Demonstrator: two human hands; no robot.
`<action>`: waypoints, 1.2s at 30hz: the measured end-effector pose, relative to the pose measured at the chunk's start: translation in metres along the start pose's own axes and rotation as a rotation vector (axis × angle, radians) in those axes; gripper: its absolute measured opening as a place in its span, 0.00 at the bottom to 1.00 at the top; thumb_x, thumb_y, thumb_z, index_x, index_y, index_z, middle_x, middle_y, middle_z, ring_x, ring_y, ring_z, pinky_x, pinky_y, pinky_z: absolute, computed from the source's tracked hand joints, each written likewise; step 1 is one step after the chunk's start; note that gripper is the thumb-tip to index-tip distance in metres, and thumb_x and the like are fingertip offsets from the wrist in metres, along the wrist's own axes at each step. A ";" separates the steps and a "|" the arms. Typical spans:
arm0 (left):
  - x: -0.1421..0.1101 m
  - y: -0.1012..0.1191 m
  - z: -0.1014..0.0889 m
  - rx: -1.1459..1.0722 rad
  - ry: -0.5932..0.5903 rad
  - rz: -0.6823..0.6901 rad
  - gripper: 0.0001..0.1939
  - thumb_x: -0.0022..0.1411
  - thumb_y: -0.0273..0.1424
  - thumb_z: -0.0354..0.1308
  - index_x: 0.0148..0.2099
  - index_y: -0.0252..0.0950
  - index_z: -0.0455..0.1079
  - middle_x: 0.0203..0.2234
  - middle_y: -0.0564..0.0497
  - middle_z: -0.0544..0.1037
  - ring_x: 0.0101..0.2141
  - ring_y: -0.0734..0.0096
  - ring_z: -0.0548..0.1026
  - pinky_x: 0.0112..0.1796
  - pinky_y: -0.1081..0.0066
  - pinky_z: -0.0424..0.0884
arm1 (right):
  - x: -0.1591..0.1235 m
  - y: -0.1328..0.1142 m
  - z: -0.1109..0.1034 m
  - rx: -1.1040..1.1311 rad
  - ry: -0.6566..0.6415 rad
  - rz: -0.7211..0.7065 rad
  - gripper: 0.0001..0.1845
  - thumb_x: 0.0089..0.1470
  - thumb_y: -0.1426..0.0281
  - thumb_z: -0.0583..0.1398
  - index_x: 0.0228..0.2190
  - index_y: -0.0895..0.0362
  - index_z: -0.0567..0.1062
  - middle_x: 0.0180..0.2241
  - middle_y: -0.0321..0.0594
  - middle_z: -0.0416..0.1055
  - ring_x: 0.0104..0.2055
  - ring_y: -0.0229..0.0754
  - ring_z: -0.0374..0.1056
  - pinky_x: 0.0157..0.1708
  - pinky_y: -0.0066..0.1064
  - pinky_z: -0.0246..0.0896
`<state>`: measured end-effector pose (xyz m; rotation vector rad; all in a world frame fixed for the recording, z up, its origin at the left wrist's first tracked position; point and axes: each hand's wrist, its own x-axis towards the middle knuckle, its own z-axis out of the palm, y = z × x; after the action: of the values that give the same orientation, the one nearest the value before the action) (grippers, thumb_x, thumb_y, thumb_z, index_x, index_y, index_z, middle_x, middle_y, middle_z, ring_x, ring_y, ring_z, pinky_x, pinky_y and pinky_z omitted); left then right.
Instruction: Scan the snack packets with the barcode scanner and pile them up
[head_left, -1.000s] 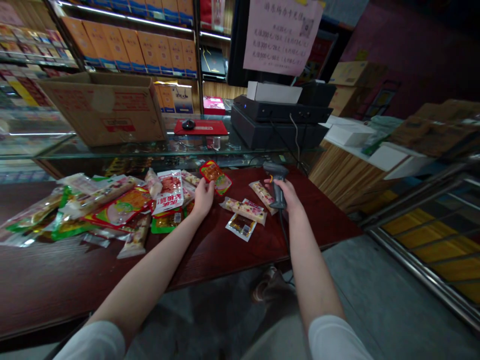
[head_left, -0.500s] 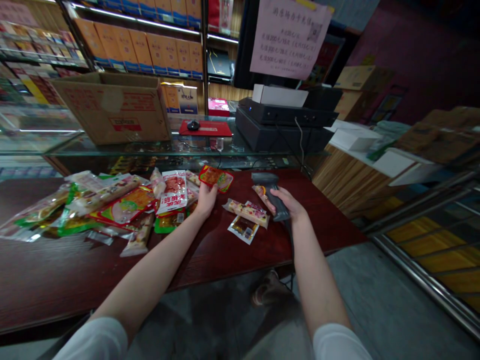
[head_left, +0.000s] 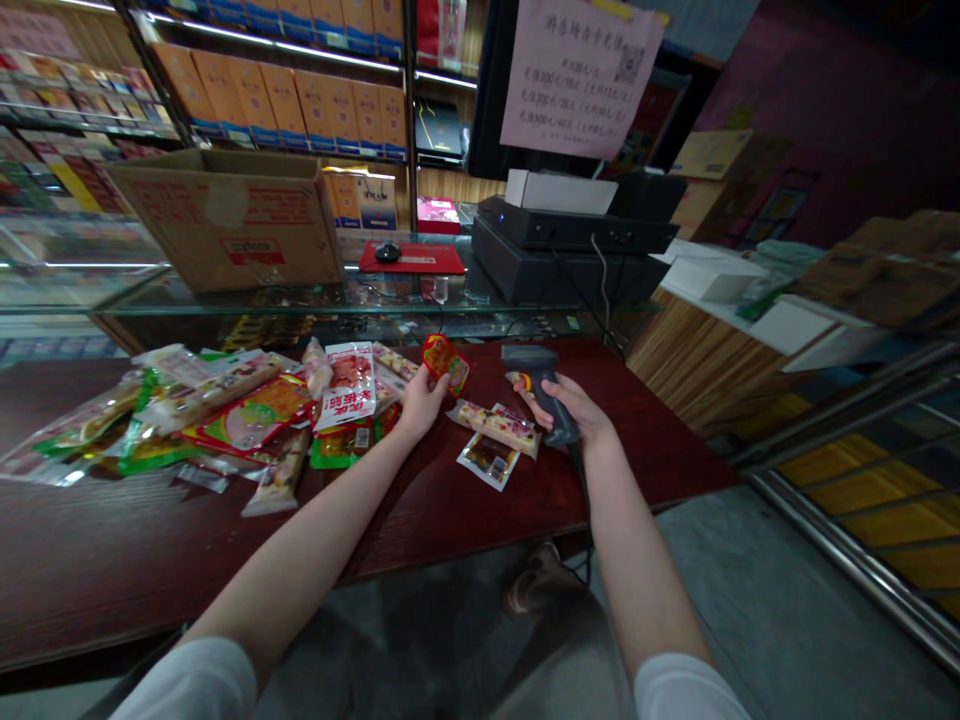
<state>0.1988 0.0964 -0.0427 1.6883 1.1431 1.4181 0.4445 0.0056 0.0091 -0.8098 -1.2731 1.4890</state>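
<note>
"What has the left hand (head_left: 426, 405) got?"

"A red pack (head_left: 448, 362). The thumb and fingers pinch its near edge. The right hand (head_left: 581, 410) is curled snug round the grip of a scanner (head_left: 534, 358)."

"Where is the red pack, then?"

"Near the back of the tabletop (head_left: 390, 530), just right of the heap (head_left: 247, 410). I think the front of the scanner points at it, but the two don't touch."

"Is the right hand squeezing to make it go?"

"I can't tell from here."

"So how far along is it all?"

"Not far, I'd guess. The heap is big, with lots of things mixed up in it. A white pack (head_left: 347, 385) lies there too, close to the left hand."

"And what lies apart from the heap?"

"A bar (head_left: 501, 428) and a small pack (head_left: 489, 461), close together between the two hands. Maybe those are done and the heap is what's left, but nothing shows me for sure."

"And the red pack?"

"In the middle of its turn, it seems. It's in the hand, not yet down beside the bar."
</note>
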 end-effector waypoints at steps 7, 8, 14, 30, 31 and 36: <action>-0.003 0.006 -0.003 0.123 -0.053 -0.003 0.13 0.58 0.31 0.56 0.44 0.31 0.72 0.39 0.44 0.81 0.39 0.60 0.77 0.43 0.64 0.71 | 0.004 0.004 0.012 0.040 0.020 -0.024 0.18 0.51 0.61 0.65 0.39 0.57 0.68 0.38 0.41 0.71 0.17 0.27 0.58 0.14 0.24 0.52; -0.003 0.008 -0.003 0.141 -0.057 -0.011 0.13 0.58 0.31 0.55 0.44 0.31 0.72 0.39 0.43 0.81 0.39 0.60 0.78 0.43 0.64 0.71 | 0.005 0.004 0.012 0.043 0.024 -0.026 0.18 0.51 0.61 0.65 0.39 0.57 0.68 0.38 0.40 0.71 0.17 0.27 0.58 0.14 0.24 0.52; -0.006 0.014 -0.005 0.240 -0.052 0.014 0.12 0.60 0.30 0.54 0.44 0.33 0.73 0.40 0.45 0.81 0.41 0.61 0.77 0.44 0.66 0.71 | 0.007 0.005 0.008 0.059 0.048 -0.043 0.17 0.53 0.61 0.64 0.39 0.57 0.68 0.34 0.37 0.70 0.16 0.27 0.57 0.13 0.24 0.51; 0.014 0.078 -0.101 0.944 0.318 0.148 0.21 0.62 0.27 0.46 0.54 0.39 0.73 0.50 0.37 0.72 0.54 0.43 0.64 0.52 0.43 0.57 | 0.004 -0.001 0.002 0.005 0.114 -0.021 0.21 0.53 0.54 0.61 0.39 0.58 0.69 0.14 0.28 0.60 0.13 0.33 0.54 0.13 0.25 0.49; 0.015 0.073 -0.106 1.002 0.300 0.097 0.20 0.61 0.27 0.46 0.50 0.37 0.76 0.48 0.34 0.73 0.54 0.40 0.63 0.51 0.40 0.57 | 0.004 -0.001 0.001 -0.004 0.116 -0.020 0.21 0.52 0.54 0.61 0.39 0.58 0.69 0.14 0.28 0.60 0.13 0.33 0.54 0.14 0.25 0.49; 0.015 0.048 -0.106 1.102 0.148 0.006 0.16 0.57 0.26 0.49 0.41 0.29 0.76 0.43 0.27 0.74 0.53 0.32 0.63 0.47 0.34 0.57 | 0.001 -0.003 0.000 -0.002 0.122 -0.038 0.20 0.54 0.54 0.60 0.39 0.58 0.70 0.14 0.29 0.61 0.14 0.33 0.55 0.14 0.25 0.49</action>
<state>0.1055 0.0840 0.0279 2.2698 2.2527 0.9273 0.4446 0.0068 0.0118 -0.8597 -1.1926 1.3872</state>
